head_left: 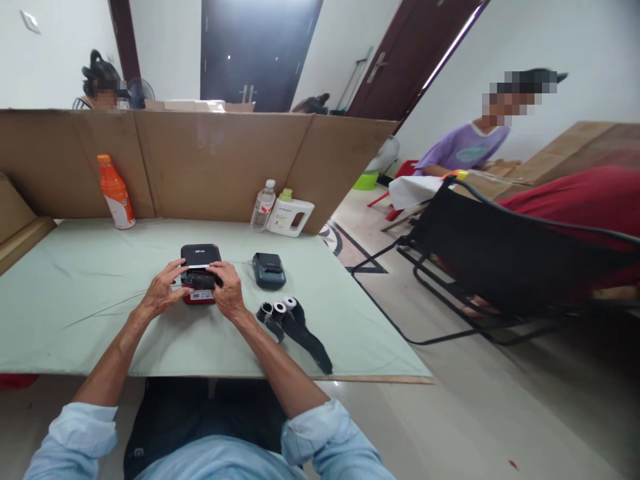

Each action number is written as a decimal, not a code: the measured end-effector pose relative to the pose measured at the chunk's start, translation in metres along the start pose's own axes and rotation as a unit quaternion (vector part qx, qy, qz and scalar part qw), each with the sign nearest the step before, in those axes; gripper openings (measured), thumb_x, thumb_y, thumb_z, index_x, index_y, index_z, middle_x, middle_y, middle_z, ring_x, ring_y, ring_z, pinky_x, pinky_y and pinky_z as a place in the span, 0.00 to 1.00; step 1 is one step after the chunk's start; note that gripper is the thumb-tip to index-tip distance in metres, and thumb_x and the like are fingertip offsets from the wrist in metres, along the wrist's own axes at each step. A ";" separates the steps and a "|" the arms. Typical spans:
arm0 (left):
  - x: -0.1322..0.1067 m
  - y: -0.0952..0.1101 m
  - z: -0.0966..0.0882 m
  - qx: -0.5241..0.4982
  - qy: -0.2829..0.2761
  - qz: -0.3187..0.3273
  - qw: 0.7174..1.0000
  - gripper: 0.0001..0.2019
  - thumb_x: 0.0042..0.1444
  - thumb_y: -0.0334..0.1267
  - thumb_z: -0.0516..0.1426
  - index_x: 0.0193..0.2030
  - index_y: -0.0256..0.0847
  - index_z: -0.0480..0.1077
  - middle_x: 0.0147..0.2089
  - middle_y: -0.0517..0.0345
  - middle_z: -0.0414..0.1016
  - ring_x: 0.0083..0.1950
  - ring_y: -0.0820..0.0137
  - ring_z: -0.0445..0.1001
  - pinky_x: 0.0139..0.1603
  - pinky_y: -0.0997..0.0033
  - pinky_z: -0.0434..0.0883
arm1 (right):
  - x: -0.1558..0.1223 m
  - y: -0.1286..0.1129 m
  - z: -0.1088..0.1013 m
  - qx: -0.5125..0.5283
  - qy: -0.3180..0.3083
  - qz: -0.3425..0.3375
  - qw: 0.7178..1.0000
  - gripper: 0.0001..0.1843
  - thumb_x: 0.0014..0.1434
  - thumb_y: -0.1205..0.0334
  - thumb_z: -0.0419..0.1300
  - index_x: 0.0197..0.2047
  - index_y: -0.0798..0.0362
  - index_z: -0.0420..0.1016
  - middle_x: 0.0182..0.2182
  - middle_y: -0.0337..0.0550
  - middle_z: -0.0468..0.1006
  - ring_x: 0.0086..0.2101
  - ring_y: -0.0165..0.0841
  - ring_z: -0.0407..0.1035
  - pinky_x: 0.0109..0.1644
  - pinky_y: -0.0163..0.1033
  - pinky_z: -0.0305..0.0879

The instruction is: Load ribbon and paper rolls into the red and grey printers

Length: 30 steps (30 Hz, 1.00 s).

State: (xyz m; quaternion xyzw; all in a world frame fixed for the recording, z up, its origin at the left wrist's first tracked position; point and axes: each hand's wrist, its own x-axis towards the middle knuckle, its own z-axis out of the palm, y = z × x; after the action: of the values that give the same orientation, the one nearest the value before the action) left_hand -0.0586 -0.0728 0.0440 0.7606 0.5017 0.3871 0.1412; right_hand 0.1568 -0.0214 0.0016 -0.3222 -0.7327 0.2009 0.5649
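Observation:
A small black-and-red portable printer (201, 255) lies on the table with its lid apparently raised. A dark roll-like piece (203, 281) sits across its middle, and a white label shows on the red lower part. My left hand (163, 288) grips the printer's left side, thumb near the dark piece and fingers at the white strip. On the opposite side my right hand (229, 287) is closed with thumb and fingers at the dark piece and the lid's edge. Fingers partly hide the inside. A second dark printer (269, 271) stands to the right.
Several rolls (279, 309), with black strip trailing, lie right of my forearm. An orange bottle (116, 193), a clear water bottle (263, 207) and a white jug (291, 216) stand against the cardboard wall (215, 160). A thin wire crosses the table (90, 307). A black folding chair (510, 247) and people are beyond.

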 end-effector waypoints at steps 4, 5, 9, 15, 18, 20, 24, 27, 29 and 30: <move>0.000 -0.003 0.000 -0.009 0.004 -0.005 1.000 0.29 0.55 0.49 0.67 0.63 0.45 0.73 0.72 0.42 0.68 0.69 0.49 0.72 0.48 0.56 0.82 | -0.005 0.004 0.002 -0.004 0.022 -0.057 0.998 0.24 0.55 0.77 0.56 0.49 0.49 0.83 0.48 0.49 0.81 0.51 0.43 0.72 0.61 0.54 0.71; 0.000 -0.004 -0.001 -0.012 0.003 -0.011 1.000 0.31 0.54 0.48 0.68 0.64 0.45 0.72 0.73 0.42 0.67 0.68 0.49 0.72 0.48 0.56 0.82 | -0.006 0.005 0.003 -0.007 0.026 -0.071 0.997 0.24 0.55 0.78 0.56 0.49 0.50 0.82 0.47 0.49 0.82 0.51 0.42 0.72 0.61 0.54 0.71; 0.005 -0.007 -0.009 -0.017 -0.008 -0.030 0.999 0.39 0.50 0.48 0.71 0.69 0.47 0.68 0.76 0.40 0.61 0.67 0.48 0.74 0.49 0.55 0.82 | -0.008 0.008 0.003 -0.022 0.026 -0.094 0.995 0.25 0.55 0.78 0.56 0.51 0.49 0.82 0.47 0.49 0.82 0.53 0.42 0.73 0.62 0.54 0.71; 0.016 -0.010 -0.019 0.011 -0.057 -0.003 0.998 0.39 0.51 0.52 0.70 0.69 0.46 0.69 0.78 0.40 0.59 0.74 0.45 0.66 0.52 0.51 0.82 | -0.011 0.009 0.003 -0.033 0.026 -0.107 0.993 0.25 0.57 0.78 0.56 0.52 0.49 0.82 0.49 0.49 0.83 0.56 0.43 0.73 0.64 0.56 0.71; 0.018 -0.013 -0.021 0.038 -0.073 0.012 0.997 0.39 0.51 0.53 0.70 0.68 0.45 0.70 0.77 0.39 0.60 0.75 0.46 0.64 0.60 0.44 0.78 | -0.012 0.009 0.002 -0.037 0.028 -0.115 0.992 0.24 0.57 0.77 0.57 0.52 0.49 0.82 0.49 0.49 0.83 0.57 0.44 0.72 0.64 0.57 0.71; 0.019 -0.014 -0.021 0.054 -0.081 0.014 0.995 0.40 0.50 0.53 0.71 0.68 0.43 0.70 0.77 0.38 0.60 0.75 0.46 0.64 0.66 0.41 0.74 | -0.012 0.008 0.002 -0.038 0.026 -0.116 0.992 0.23 0.57 0.76 0.57 0.52 0.49 0.82 0.49 0.49 0.83 0.57 0.44 0.73 0.64 0.56 0.71; 0.020 -0.017 -0.022 0.075 -0.092 0.019 0.993 0.43 0.49 0.54 0.71 0.70 0.42 0.68 0.78 0.37 0.59 0.77 0.48 0.62 0.73 0.40 0.66 | -0.012 0.008 0.001 -0.037 0.016 -0.106 0.994 0.22 0.58 0.75 0.59 0.51 0.49 0.83 0.49 0.49 0.83 0.57 0.44 0.73 0.65 0.57 0.71; 0.021 -0.020 -0.023 0.084 -0.098 0.028 0.991 0.45 0.48 0.55 0.72 0.71 0.41 0.66 0.78 0.37 0.58 0.78 0.49 0.61 0.76 0.42 0.61 | -0.012 0.008 0.001 -0.035 0.008 -0.102 0.994 0.24 0.56 0.77 0.58 0.52 0.49 0.83 0.50 0.49 0.83 0.58 0.44 0.72 0.66 0.58 0.70; 0.023 -0.022 -0.023 0.089 -0.105 0.029 0.990 0.48 0.46 0.55 0.72 0.72 0.40 0.65 0.78 0.36 0.58 0.78 0.48 0.59 0.77 0.43 0.60 | -0.013 0.008 0.000 -0.036 0.005 -0.100 0.994 0.25 0.55 0.78 0.58 0.52 0.48 0.83 0.50 0.49 0.83 0.59 0.44 0.72 0.67 0.58 0.69; 0.024 -0.024 -0.023 0.092 -0.109 0.029 0.989 0.49 0.46 0.54 0.73 0.72 0.40 0.65 0.78 0.36 0.57 0.78 0.48 0.59 0.77 0.43 0.60 | -0.013 0.008 0.000 -0.037 0.005 -0.100 0.994 0.26 0.55 0.78 0.58 0.52 0.48 0.83 0.50 0.49 0.83 0.59 0.44 0.72 0.67 0.58 0.69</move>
State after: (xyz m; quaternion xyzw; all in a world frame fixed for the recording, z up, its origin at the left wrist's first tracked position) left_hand -0.0859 -0.0450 0.0554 0.8222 0.4945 0.2579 0.1137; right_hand 0.1604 -0.0246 -0.0130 -0.2694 -0.7652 0.1144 0.5734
